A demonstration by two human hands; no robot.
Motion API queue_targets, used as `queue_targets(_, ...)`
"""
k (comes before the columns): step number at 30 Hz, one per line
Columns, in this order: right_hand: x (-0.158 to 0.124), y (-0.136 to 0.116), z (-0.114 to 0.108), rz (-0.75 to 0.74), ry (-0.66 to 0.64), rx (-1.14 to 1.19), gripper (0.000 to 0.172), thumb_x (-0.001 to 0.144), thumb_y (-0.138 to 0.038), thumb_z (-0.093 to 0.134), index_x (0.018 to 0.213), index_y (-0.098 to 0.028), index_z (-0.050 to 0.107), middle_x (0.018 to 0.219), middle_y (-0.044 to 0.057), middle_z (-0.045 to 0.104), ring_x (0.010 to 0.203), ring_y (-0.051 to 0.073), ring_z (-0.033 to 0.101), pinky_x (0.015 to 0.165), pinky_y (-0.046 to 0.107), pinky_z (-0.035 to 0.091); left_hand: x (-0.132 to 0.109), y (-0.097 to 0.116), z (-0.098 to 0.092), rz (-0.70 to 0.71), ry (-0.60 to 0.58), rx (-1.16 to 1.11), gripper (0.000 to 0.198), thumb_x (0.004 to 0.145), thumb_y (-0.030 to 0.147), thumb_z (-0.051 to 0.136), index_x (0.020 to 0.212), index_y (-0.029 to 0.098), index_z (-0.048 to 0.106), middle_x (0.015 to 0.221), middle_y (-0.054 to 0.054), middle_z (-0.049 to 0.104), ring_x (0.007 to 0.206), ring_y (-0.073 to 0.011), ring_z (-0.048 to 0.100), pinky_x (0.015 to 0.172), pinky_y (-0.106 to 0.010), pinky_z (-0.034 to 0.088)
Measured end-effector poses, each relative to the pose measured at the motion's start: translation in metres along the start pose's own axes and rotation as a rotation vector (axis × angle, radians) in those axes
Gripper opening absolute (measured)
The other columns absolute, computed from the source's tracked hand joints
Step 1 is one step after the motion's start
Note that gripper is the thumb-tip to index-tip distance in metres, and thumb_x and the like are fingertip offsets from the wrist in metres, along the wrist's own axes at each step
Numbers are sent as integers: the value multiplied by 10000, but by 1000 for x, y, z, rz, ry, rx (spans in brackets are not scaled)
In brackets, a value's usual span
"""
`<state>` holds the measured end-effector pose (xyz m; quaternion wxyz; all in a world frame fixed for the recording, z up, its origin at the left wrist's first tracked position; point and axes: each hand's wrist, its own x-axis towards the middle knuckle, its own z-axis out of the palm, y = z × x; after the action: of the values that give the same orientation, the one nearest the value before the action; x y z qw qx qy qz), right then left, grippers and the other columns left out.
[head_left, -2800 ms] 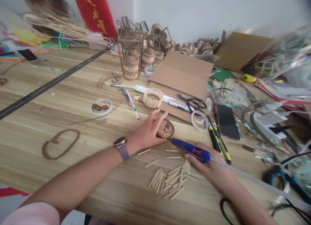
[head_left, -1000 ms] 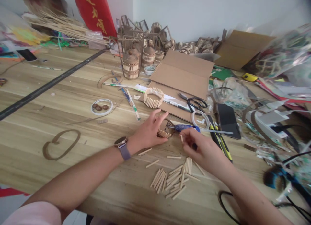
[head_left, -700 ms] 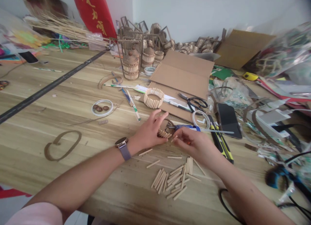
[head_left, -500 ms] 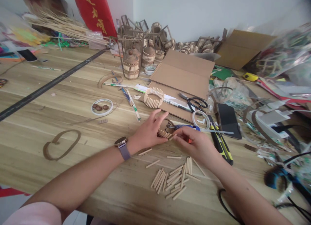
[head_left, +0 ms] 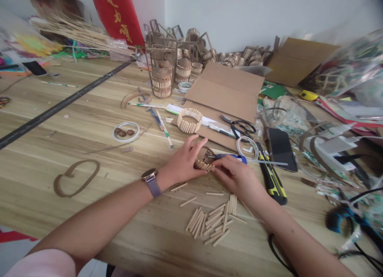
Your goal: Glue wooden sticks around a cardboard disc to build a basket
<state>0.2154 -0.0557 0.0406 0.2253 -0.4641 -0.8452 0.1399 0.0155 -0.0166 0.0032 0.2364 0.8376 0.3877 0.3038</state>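
Sticks of pale wood (head_left: 214,221) lie loosely heaped in the lower middle of the frame, on the wood-grained table (head_left: 143,237). Just above them I see both hands meeting over one small round piece (head_left: 206,151), a cardboard disc with dark lettering and a row of sticks along its near edge. The left hand (head_left: 181,161) grasps it from the left, thumb along the near side and two fingers raised, a watch (head_left: 149,174) on that wrist. The right hand (head_left: 241,179) comes from the lower right with thumb and forefinger pinched on a short stick (head_left: 211,167) at the right end of the row, mostly covered by the fingertips. Behind those knuckles rests a blue glue gun (head_left: 236,158), partly hidden, its tip toward the disc.

A finished-looking stick ring (head_left: 189,127) sits above the left hand, near the centre. To its right are black-handled scissors (head_left: 243,127); lower down lie yellow-and-black cutters (head_left: 271,177) and, beside them, a dark phone (head_left: 281,149). A brown strip loop (head_left: 96,175) lies at left, and lidded stick baskets (head_left: 161,84) stand at upper centre.
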Motion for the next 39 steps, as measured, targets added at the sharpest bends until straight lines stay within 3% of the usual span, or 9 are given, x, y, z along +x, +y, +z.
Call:
queue_targets(5,-1,1,3,-38,22,-36,119,905,-168,527,877,-170,643,809,64,622,739,181,603,645,270,467,0,1,-1,-8,-7,17,907,701,308,796,1415,225,242,1449,-202,245,1309,-367,417,1059,-555,395)
queue_targets(20,-4,2,12,-77,118,-95,126,916,-204,529,871,-176,642,782,60,604,721,195,573,641,300,460,-1,-1,3,19,24,16,883,707,284,781,1417,235,259,1447,-184,256,1306,-353,422,1052,-533,413)
queue_targets(30,-5,5,13,-53,114,-121,132,920,-243,524,893,-189,642,805,67,619,733,200,596,648,316,478,-2,0,2,33,25,33,904,714,269,784,1420,261,220,1468,-184,232,1333,-359,394,1076,-550,383)
queue_targets(35,-7,1,-3,-36,122,-189,226,919,-348,534,987,-168,652,847,85,635,763,217,611,667,327,481,-1,1,1,19,5,20,947,691,307,819,1423,261,219,1467,-189,227,1338,-371,386,1071,-565,388)
queue_targets(39,-15,2,-25,106,114,-232,341,946,-416,441,754,-201,622,728,48,601,676,195,602,611,298,449,-2,0,1,11,-5,11,1004,656,239,846,1429,288,208,1476,-170,221,1347,-365,379,1082,-570,376)
